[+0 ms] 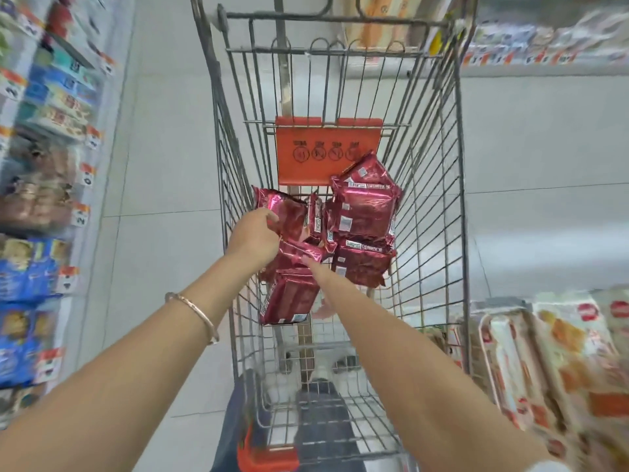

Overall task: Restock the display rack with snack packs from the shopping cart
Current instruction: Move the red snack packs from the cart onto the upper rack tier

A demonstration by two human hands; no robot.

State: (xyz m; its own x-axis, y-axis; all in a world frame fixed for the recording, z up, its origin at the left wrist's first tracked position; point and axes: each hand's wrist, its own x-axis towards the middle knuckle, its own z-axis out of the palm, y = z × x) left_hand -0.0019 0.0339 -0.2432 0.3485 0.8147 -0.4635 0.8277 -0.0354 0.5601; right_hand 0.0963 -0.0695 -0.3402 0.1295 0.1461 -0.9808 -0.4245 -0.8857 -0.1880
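The red snack packs (364, 212) lay heaped in the middle of the wire shopping cart (439, 185), just near of the orange flap (316, 165) on its far wall. Both hands were in among them. The left hand (253, 235) sat at the left edge of the heap, knuckles up and fingers curled round the near edge of the leftmost pack (287, 212), which stood tilted against its neighbours. The left forearm ran in from the near left, a thin bracelet (194, 310) on it. The right hand (318, 272) reached from the near right into the centre of the pile, narrowing toward the packs and touching the nearest pack (289, 296). Its fingers were blurred and partly hidden, so whether it had hold of anything could not be told. Blurred stocked shelves (41, 165) ran along the left, and pale wrapped goods (561, 352) lay on the near right.
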